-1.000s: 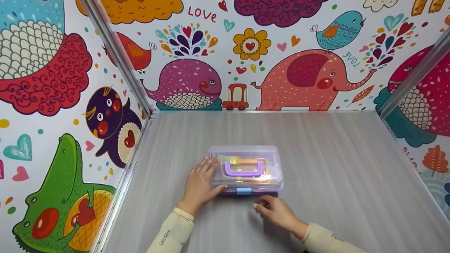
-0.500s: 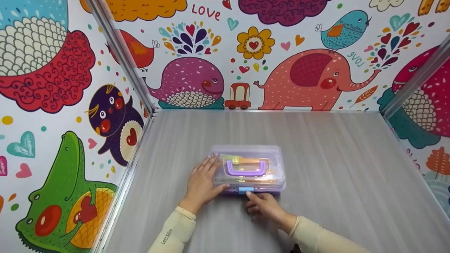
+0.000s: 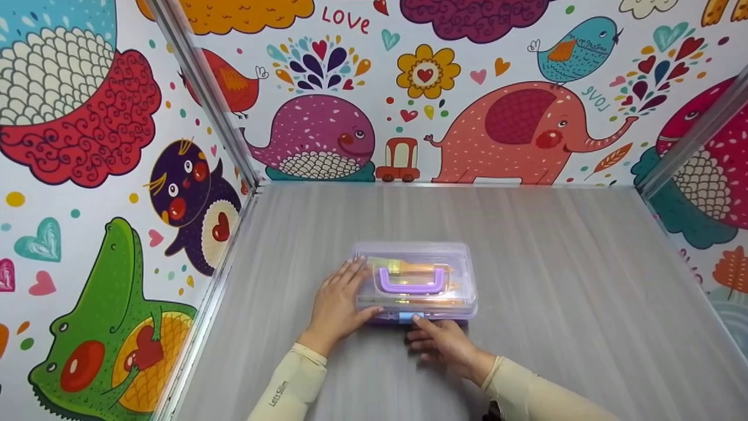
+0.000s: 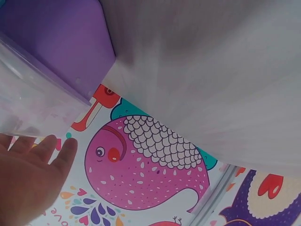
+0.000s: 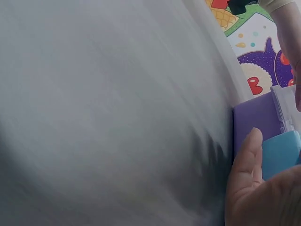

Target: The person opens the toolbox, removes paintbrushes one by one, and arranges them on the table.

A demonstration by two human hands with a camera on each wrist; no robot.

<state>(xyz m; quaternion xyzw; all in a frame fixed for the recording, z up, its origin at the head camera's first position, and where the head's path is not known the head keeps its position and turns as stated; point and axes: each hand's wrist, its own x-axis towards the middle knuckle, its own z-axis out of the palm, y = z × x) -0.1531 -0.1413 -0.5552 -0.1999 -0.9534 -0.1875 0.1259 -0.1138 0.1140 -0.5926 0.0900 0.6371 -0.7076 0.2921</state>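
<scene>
A plastic storage box [image 3: 421,250] with a clear lid, a purple body and a purple handle [image 3: 412,289] lies closed on the table. Paintbrushes [image 3: 418,267] with orange handles show through the lid. My left hand [image 3: 338,301] rests on the lid's left side, fingers extended and thumb along the front edge. At the front, the thumb of my right hand [image 3: 450,345] touches the light blue latch [image 3: 407,317], while its other fingers spread loosely below. The right wrist view shows a finger beside the latch [image 5: 281,153]; the thumb's contact is hidden there.
The grey wood-grain table [image 3: 561,263] extends around the box. Printed cartoon walls enclose it at the back and sides, with metal strips [image 3: 201,88] along the corners.
My right hand has moved left and up to the latch, its fingers uncurling from a loose curl. The left hand has stayed on the lid. The camera view has shifted slightly.
</scene>
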